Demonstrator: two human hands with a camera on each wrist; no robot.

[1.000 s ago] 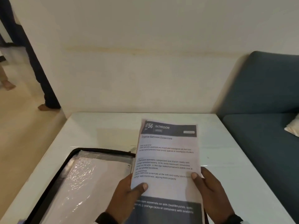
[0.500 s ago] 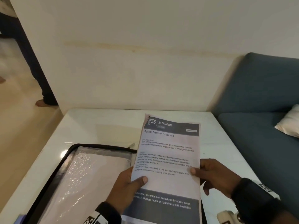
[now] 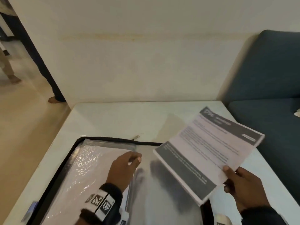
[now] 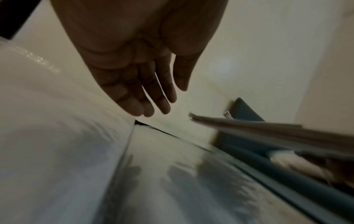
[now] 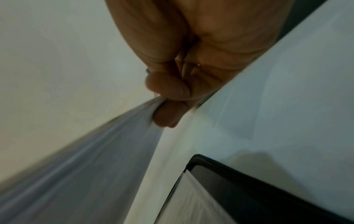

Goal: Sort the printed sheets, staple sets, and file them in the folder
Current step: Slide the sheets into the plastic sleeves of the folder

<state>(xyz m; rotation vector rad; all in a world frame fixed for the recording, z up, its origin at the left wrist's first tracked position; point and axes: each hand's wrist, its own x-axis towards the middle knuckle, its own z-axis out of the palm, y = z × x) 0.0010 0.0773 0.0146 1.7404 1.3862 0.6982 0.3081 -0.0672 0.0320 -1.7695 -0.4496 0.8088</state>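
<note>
A zip folder (image 3: 76,153) with a black edge lies open on the white table (image 3: 105,120), and clear plastic sleeves (image 3: 90,163) fill its left half. My left hand (image 3: 134,159) is over the inner edge of those sleeves. In the left wrist view the left hand (image 4: 162,103) has straight fingers and holds nothing. My right hand (image 3: 227,177) pinches the near edge of the stack of printed sheets (image 3: 207,151), which hangs tilted above the folder's right side. In the right wrist view my fingers (image 5: 168,106) grip the blurred sheets (image 5: 95,166) above a folder corner (image 5: 249,181).
A dark blue sofa (image 3: 267,78) stands against the table's right side, and a cream wall rises behind the table. The zip pull (image 3: 136,137) lies at the folder's far edge. Another person's legs (image 3: 55,88) stand on the floor at far left.
My left hand has let go of the sheets and moved onto the folder's sleeves. My right hand has swung the stack to the right and turned it.
</note>
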